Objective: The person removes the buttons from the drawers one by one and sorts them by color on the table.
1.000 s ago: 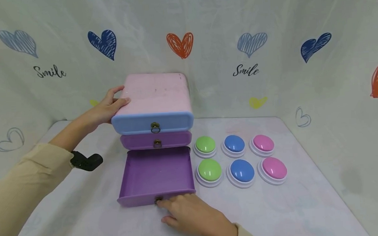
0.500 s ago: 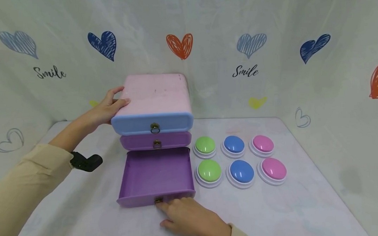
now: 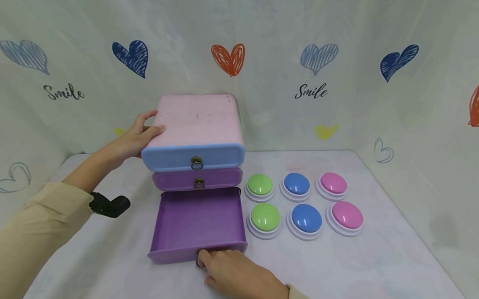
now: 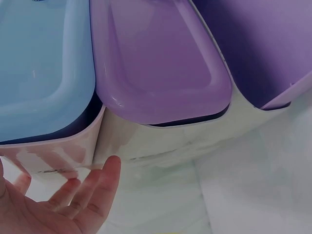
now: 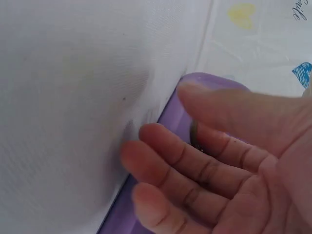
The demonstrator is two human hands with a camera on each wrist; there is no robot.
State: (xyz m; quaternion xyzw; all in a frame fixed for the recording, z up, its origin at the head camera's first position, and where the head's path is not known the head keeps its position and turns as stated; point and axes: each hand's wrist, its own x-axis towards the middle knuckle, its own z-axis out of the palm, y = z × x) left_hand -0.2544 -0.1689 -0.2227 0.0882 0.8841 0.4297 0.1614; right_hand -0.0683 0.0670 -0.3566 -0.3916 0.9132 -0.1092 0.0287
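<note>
A small chest of drawers (image 3: 198,118) has a pink top, a blue upper drawer (image 3: 163,158) and a purple middle drawer (image 3: 172,181), both pushed in. Its purple bottom drawer (image 3: 198,222) is pulled far out, with a bare inside. My left hand (image 3: 136,135) rests at the chest's upper left side, thumb on the top edge; in the left wrist view its fingers lie loosely extended along the pink wall. My right hand (image 3: 237,274) hooks its index finger in the bottom drawer's ring pull (image 5: 194,134), while its thumb stands apart and the other fingers bend slightly.
Right of the drawers, several dome push buttons on white bases stand in two rows: green (image 3: 265,217), blue (image 3: 306,218) and pink (image 3: 347,215). A white cloth covers the table (image 3: 393,258). Behind hangs a curtain (image 3: 270,27) printed with hearts.
My right index finger has moved from below the bottom drawer's handle up into the ring, which now tilts outward. The drawer and my left hand have stayed in place.
</note>
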